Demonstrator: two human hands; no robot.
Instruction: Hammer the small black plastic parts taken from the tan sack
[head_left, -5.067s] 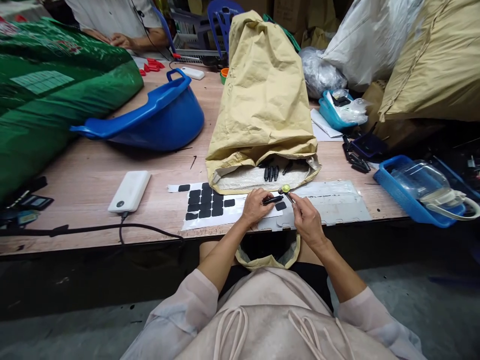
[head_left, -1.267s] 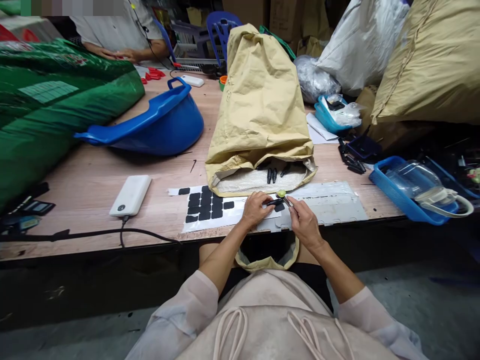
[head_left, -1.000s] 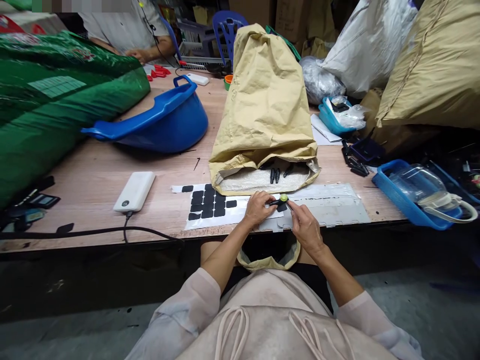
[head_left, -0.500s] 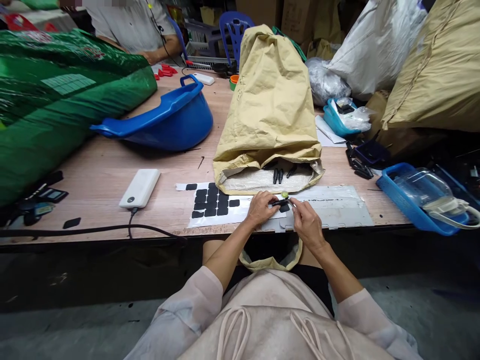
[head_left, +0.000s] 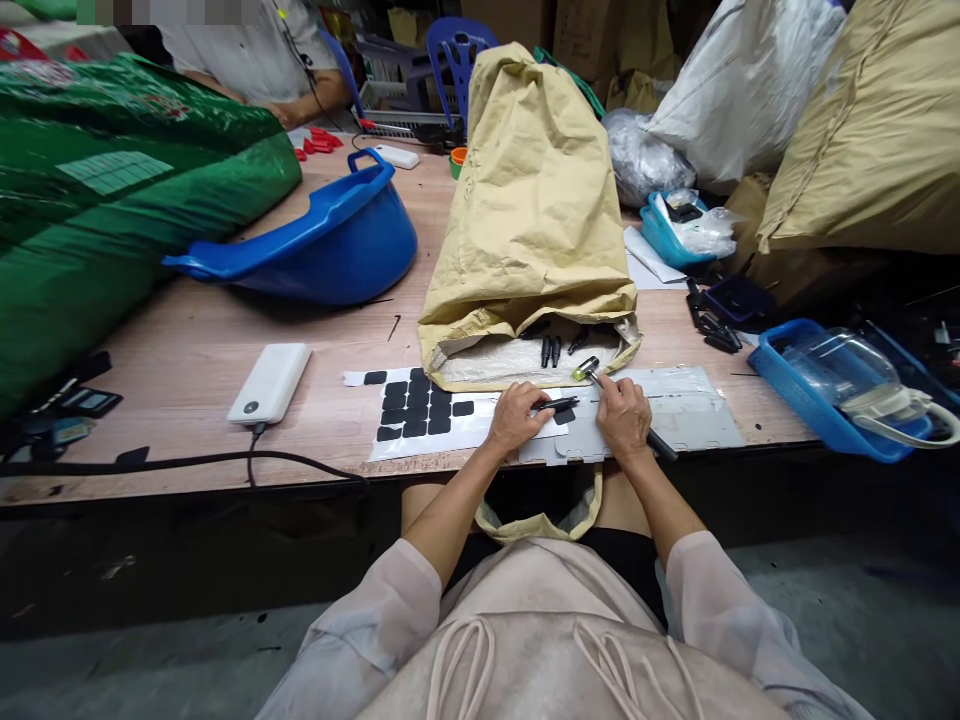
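My left hand [head_left: 517, 416] is closed on a slim black part [head_left: 556, 405], which it holds low over the work sheet. In my right hand [head_left: 624, 412] is a small hammer [head_left: 586, 368] with a metal head and a yellowish-green face; its black handle sticks out behind the hand. The hammer head is raised a little to the right of the black part. Under and left of my hands lies a white sheet [head_left: 480, 425] bearing several black rounded pads [head_left: 416, 405]. Just beyond, a tan sack [head_left: 551, 220] lies with its mouth toward me, several black parts [head_left: 551, 350] inside the opening.
A blue basin [head_left: 330, 240] and a white power bank [head_left: 270, 383] with a cable are on the left, beside a large green sack [head_left: 135, 190]. At right stands a blue tray [head_left: 795, 390]. Across the table a person [head_left: 247, 60] sits. An open sack [head_left: 540, 522] hangs at my lap.
My right hand has turned and moved slightly right, lifting the hammer head off to the right of the black part. The hammer's handle now shows. My left hand keeps its hold.
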